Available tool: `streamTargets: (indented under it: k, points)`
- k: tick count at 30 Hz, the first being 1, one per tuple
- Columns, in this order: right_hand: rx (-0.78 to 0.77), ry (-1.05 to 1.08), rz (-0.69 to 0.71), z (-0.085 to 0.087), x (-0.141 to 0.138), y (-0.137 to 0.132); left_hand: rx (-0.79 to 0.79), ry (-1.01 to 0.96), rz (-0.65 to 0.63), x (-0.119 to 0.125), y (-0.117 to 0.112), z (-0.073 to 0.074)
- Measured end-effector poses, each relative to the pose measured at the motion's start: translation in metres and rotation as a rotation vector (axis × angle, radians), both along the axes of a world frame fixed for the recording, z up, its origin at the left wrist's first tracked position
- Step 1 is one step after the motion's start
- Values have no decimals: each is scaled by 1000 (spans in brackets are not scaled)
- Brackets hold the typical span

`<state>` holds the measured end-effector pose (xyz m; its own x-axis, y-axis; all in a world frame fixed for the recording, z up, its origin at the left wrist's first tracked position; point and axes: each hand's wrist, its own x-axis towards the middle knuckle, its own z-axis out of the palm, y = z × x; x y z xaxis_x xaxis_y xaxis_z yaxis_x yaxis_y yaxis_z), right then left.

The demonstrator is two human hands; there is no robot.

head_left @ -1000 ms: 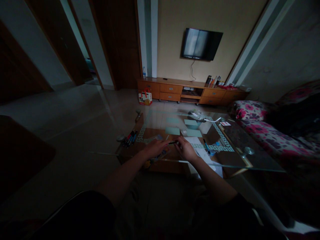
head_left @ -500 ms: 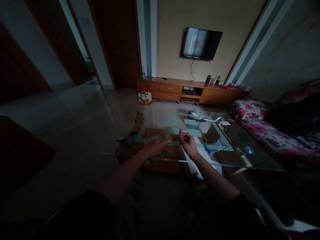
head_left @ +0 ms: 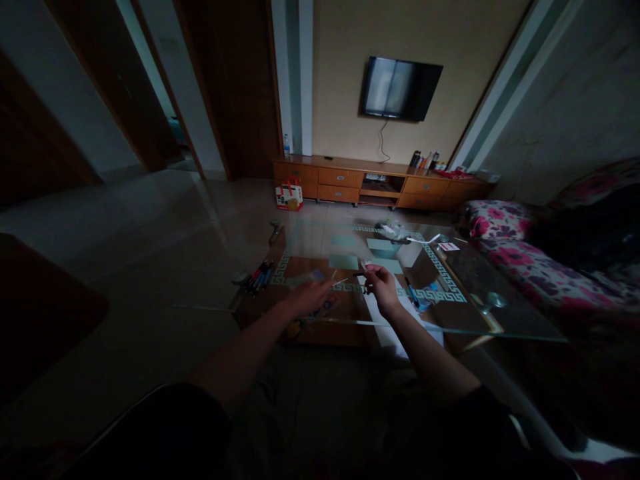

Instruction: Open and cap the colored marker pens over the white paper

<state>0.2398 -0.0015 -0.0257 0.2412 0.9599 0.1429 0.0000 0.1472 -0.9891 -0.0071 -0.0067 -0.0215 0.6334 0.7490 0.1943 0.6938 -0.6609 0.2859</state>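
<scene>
Over the glass table, my left hand point(head_left: 311, 297) is closed on a slim pale pen part point(head_left: 341, 281), whose thin end points right. My right hand point(head_left: 383, 288) pinches a small dark pen part point(head_left: 358, 274) between thumb and fingertips. A narrow gap separates the two parts; their fine detail is too dark to make out. Left of my left hand lies a bunch of pens point(head_left: 260, 277) with red, black and blue bodies. A blue pen point(head_left: 412, 292) lies to the right of my right hand, and white paper point(head_left: 385, 319) shows below that hand.
The glass table point(head_left: 525, 327) has a patterned border and a front edge under my forearms. A bowl with clear plastic point(head_left: 393, 232) stands toward its back. Beyond are a wooden cabinet point(head_left: 340, 177) and a gift bag point(head_left: 289, 197); a flowered sofa point(head_left: 525, 260) is on the right.
The two pen parts met end to end before and are now apart. My right hand has shifted slightly right with the dark part; my left hand has barely moved.
</scene>
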Motion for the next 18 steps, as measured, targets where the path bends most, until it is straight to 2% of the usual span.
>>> streamTargets:
  k: [3, 6, 13, 18]
  points:
    - [37, -103, -74, -2, 4, 3, 14, 12, 0, 0, -2, 3]
    - [103, -331, -97, -2, 8, 2, 12, 23, 4, 0, -3, 6]
    - [224, -832, 28, 1, 16, -5, -12, 61, 35, 1, -4, 7]
    - [170, -1084, 118, 0, 18, -7, -7, 56, 29, 1, -2, 3]
